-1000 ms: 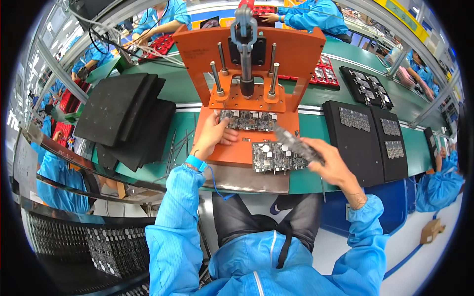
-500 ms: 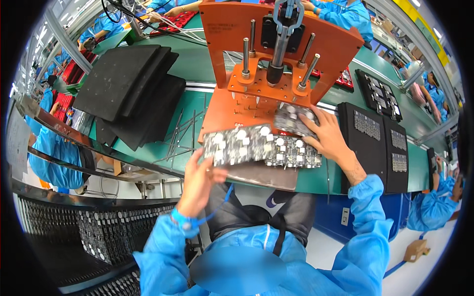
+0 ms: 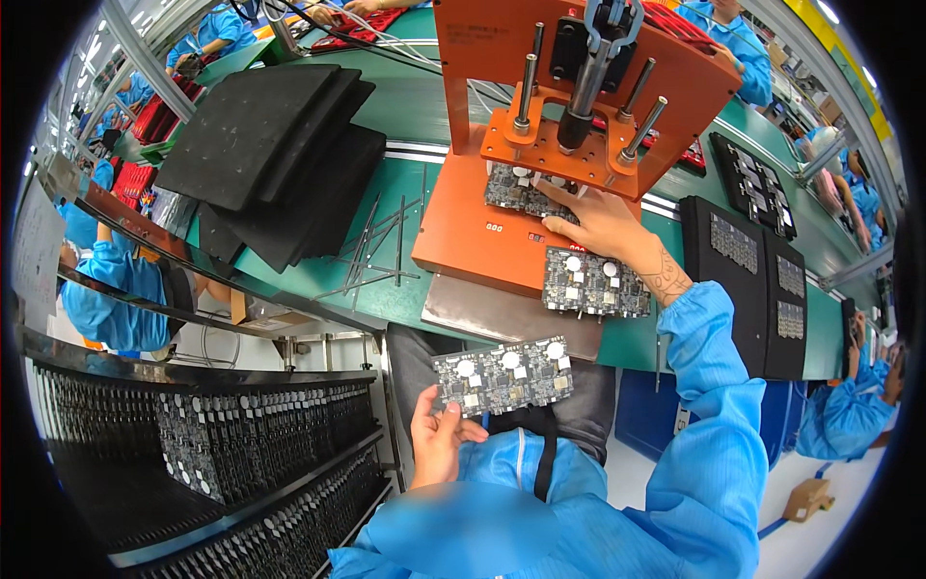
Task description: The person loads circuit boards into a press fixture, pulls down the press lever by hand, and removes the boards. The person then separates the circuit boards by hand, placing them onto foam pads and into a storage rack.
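- Between fingers and thumb of the left hand (image 3: 441, 442), pinched by the lower left corner: a circuit board (image 3: 506, 376), white discs facing up, out over the lap (image 3: 590, 400), off the front edge of the green table (image 3: 627, 347).
- With the right hand (image 3: 608, 224), reaching into the orange press (image 3: 545, 140); forefinger and thumb parted, at the right end of a second board (image 3: 521, 196), partly under the raised plate. Cannot tell whether gripping or only pressing.
- At the front right corner of the press: a third board (image 3: 596, 283), discs up.
- Along the table's front edge, before the press: a brown metal sheet (image 3: 502, 309).
- Toward the table's left edge: stacked black sheets (image 3: 260, 135); nearer the press, loose thin sticks (image 3: 400, 241).
- Toward the table's right edge: black pads (image 3: 728, 328) bearing smaller boards (image 3: 733, 241).
- Below the table's front left corner: a rack (image 3: 241, 381) of upright boards (image 3: 231, 434).
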A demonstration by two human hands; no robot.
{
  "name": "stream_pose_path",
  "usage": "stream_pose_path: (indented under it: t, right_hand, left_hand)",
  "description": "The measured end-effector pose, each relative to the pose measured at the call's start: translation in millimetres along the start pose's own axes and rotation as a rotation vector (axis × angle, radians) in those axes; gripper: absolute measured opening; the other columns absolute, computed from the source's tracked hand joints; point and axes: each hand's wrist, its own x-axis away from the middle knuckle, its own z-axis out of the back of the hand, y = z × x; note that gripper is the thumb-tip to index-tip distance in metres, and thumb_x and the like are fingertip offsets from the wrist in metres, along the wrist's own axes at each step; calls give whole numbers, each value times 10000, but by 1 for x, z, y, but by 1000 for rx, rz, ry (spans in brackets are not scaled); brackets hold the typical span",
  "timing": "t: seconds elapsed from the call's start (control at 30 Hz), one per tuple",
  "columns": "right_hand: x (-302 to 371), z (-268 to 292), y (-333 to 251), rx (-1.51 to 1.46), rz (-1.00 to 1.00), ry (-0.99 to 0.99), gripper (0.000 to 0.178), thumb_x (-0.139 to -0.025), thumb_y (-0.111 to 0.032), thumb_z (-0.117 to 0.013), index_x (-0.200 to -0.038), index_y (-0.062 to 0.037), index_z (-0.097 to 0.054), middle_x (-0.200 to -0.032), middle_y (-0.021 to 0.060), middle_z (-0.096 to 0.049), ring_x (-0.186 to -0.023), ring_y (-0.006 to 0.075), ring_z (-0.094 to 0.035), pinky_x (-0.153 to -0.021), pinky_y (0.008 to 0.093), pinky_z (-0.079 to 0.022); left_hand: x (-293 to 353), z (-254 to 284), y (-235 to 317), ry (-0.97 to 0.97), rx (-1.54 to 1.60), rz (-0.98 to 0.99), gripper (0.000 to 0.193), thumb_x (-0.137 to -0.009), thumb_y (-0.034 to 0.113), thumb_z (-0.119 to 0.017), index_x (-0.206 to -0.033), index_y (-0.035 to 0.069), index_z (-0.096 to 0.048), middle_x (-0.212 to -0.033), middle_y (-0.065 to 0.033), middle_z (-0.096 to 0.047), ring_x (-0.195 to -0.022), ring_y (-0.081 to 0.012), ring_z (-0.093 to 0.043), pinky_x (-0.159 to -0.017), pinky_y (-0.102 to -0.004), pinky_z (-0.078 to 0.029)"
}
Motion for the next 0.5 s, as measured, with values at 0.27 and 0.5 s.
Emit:
stream_pose_path:
  t: [0.27,0.5]
  right_hand:
    - [6,-3,-9,202,169,163,596,-881,-420,-560,-1368,-95,-448,-1221,214,-549,-1075,391,-550,-899,439,-448]
    - [30,27,-113,327,1075,315,247,-840,-237,-576,-997,-49,-606,-1063,100,-602,-1023,238,-605,-872,377,-508]
  left_hand:
    - [0,-1,-4,-69,7,31,350,-973,142,-510,-1266,50,-341,-729,-131,-622,-600,-220,-645,-548,-332,-552]
    - [-11,5,-4,-153,43,142,158,-975,143,-496,-1095,52,-450,-902,-102,-628,-651,-192,-635,-579,-317,-537]
